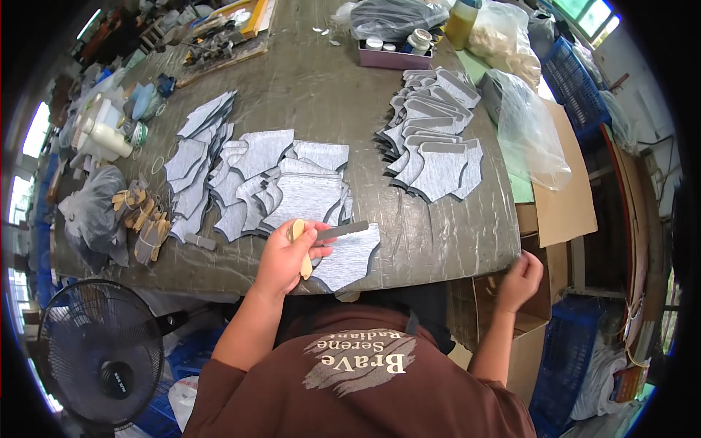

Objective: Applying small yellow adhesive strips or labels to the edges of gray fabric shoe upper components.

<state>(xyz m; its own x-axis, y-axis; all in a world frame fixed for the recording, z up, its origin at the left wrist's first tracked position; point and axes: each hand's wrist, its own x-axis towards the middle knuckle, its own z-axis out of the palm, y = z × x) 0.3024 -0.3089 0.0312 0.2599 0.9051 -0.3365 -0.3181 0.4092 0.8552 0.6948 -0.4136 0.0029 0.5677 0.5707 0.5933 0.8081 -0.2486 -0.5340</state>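
Matt cloth-like pieces (307, 197), smooth wood-like stick (306, 267), glossy tabletop (438, 244), filmy plastic bag (537, 139)

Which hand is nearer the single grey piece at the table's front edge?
Left. The left hand is at the left side of the grey piece, holding a dark strip over it; the right hand is farther right, near the table corner.

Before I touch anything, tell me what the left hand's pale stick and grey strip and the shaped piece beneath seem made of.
Pale stick: probably wood, smooth and cream-tan; plastic remains possible.
Grey strip: perhaps felt or foam, flat and dull, exact material unclear.
Shaped piece: likely fabric, matte, with fine heathered streaks and a darker edge.
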